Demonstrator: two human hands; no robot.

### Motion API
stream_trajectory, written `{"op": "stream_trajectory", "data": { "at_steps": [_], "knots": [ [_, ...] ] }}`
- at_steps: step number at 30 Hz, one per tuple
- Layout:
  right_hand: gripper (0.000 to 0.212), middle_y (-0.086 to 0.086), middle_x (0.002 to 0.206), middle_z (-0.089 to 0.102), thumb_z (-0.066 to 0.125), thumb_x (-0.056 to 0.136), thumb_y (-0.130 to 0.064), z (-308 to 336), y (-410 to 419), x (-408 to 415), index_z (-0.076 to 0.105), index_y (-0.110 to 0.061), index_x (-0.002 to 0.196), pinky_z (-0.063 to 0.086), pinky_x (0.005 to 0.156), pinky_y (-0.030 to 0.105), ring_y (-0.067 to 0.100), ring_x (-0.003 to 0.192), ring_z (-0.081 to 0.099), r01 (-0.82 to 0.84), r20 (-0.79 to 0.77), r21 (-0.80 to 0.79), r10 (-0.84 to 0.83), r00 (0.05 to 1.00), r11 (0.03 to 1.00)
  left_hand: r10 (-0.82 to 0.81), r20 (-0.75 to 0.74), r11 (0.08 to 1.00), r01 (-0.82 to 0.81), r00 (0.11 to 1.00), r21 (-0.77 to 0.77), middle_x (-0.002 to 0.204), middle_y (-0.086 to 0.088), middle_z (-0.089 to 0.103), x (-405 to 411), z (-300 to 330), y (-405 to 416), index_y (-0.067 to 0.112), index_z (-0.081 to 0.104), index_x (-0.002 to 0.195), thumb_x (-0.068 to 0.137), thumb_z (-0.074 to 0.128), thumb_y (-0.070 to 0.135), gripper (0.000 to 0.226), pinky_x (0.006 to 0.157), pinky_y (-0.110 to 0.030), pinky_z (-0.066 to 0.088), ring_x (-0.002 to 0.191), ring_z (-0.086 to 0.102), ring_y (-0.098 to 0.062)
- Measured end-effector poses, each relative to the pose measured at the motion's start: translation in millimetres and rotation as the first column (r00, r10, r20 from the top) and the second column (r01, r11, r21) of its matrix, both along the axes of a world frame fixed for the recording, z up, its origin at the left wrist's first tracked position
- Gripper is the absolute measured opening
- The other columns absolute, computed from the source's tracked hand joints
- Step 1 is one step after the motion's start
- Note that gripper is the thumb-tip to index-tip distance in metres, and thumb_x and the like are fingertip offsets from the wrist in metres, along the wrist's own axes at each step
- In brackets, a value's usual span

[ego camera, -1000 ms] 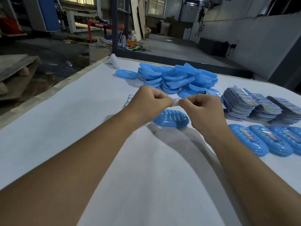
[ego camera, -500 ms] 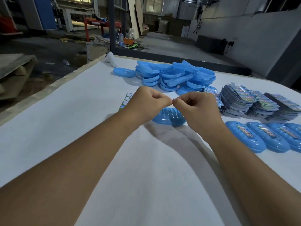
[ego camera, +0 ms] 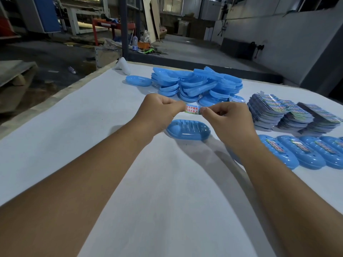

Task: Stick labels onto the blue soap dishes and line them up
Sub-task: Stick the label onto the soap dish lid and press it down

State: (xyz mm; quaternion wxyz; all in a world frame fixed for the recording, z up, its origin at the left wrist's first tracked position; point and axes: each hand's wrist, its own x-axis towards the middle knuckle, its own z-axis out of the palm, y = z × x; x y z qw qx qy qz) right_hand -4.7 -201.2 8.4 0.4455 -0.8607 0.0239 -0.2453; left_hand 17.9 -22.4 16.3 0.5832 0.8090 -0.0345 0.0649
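A lone unlabelled dish (ego camera: 138,80) lies near the tabletop's far edge, left of the heaped pile of blue soap dishes (ego camera: 196,84), which reads as the waiting stock; nearer the middle, the left hand (ego camera: 159,110) has thumb and fingers curled to pinch the left end of a label (ego camera: 192,109), and the right hand (ego camera: 227,117) pinches its right end, so the strip is stretched flat between them, printed face toward the camera; that two-handed hold probably keeps it taut and square for sticking; just below it, the soap dish (ego camera: 188,129) lies flat on the cloth, apart from both hands, ready to receive it; toward the right edge, stacks of labels (ego camera: 289,115) sit behind a row of labelled dishes (ego camera: 304,154), side by side, the finished line.
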Motion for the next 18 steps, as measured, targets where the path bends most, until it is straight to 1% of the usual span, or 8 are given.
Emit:
{"op": "stream_trajectory", "data": {
  "at_steps": [3,5,7,9,12,14,16,18],
  "knots": [
    [0.024,-0.009,0.046,0.049,0.076,0.084,-0.037,-0.7,0.8,0.8,0.076,-0.02,0.067,0.03,0.044,0.017,0.006,0.044,0.035,-0.041,-0.028,0.041,0.042,0.999,0.998,0.01,-0.016,1.0,-0.01,1.0,0.014,0.063,0.018,0.063,1.6,-2.9,-1.9,0.031,0.065,0.065,0.083,0.075,0.042,0.023,0.046,-0.019,0.037,0.069,0.054,-0.007],
    [0.024,-0.009,0.046,0.048,0.075,0.084,-0.034,-1.1,1.3,1.7,0.076,-0.016,0.068,0.028,0.04,0.015,0.006,0.043,0.034,-0.038,-0.045,0.037,0.039,0.998,0.999,0.016,-0.03,1.0,-0.016,0.999,0.023,0.058,0.019,0.062,2.7,-4.4,-2.0,0.03,0.068,0.065,0.081,0.075,0.044,0.023,0.046,-0.022,0.036,0.067,0.053,-0.008],
    [0.026,-0.008,0.045,0.044,0.073,0.082,-0.032,-1.6,0.6,2.7,0.073,-0.01,0.069,0.027,0.039,0.016,0.007,0.043,0.031,-0.025,-0.054,0.034,0.027,0.998,0.999,0.028,-0.038,0.999,-0.026,0.999,0.048,0.059,0.019,0.065,3.7,-5.9,-1.4,0.028,0.07,0.065,0.079,0.077,0.044,0.022,0.051,-0.025,0.045,0.069,0.057,-0.008],
    [0.029,-0.007,0.045,0.043,0.072,0.081,-0.034,-2.6,-0.1,3.9,0.07,-0.009,0.067,0.029,0.04,0.018,0.009,0.044,0.031,-0.007,-0.066,0.005,0.008,0.998,1.0,0.025,-0.033,0.998,-0.023,0.999,0.064,0.064,0.015,0.07,4.5,-8.3,-1.3,0.024,0.075,0.068,0.077,0.078,0.041,0.019,0.063,-0.032,0.055,0.075,0.065,-0.011],
    [0.034,-0.007,0.045,0.053,0.074,0.08,-0.043,-2.7,2.3,6.2,0.071,-0.014,0.062,0.035,0.045,0.023,0.007,0.042,0.04,-0.001,-0.116,-0.091,-0.01,0.993,0.996,0.007,0.0,0.996,-0.007,1.0,0.087,0.065,0.009,0.073,5.6,-13.1,-2.7,0.018,0.077,0.073,0.077,0.082,0.041,0.023,0.062,-0.03,0.057,0.071,0.071,-0.015],
    [0.036,-0.007,0.047,0.059,0.076,0.08,-0.045,-2.3,4.9,8.3,0.07,-0.016,0.06,0.035,0.039,0.019,0.006,0.039,0.047,0.006,-0.149,-0.151,-0.028,0.988,0.989,0.009,0.013,0.988,-0.011,1.0,0.151,0.06,0.012,0.07,7.3,-16.2,-3.9,0.02,0.074,0.067,0.075,0.083,0.045,0.027,0.064,-0.029,0.057,0.068,0.069,-0.01],
    [0.034,-0.002,0.049,0.062,0.077,0.08,-0.042,-1.9,6.6,10.2,0.072,-0.014,0.062,0.033,0.032,0.017,0.008,0.037,0.049,0.019,-0.166,-0.17,-0.048,0.985,0.985,0.015,0.024,0.976,-0.02,1.0,0.216,0.059,0.012,0.069,9.8,-18.7,-5.4,0.019,0.073,0.062,0.075,0.082,0.044,0.03,0.07,-0.036,0.061,0.069,0.07,-0.013],
    [0.031,0.003,0.057,0.067,0.077,0.079,-0.041,-2.0,7.5,11.3,0.075,-0.013,0.065,0.039,0.038,0.022,0.01,0.042,0.05,0.03,-0.184,-0.196,-0.067,0.981,0.98,0.017,0.028,0.967,-0.024,0.999,0.254,0.06,0.009,0.07,10.9,-20.0,-6.4,0.015,0.075,0.062,0.074,0.08,0.041,0.029,0.075,-0.042,0.061,0.07,0.07,-0.018]
  ]
}}
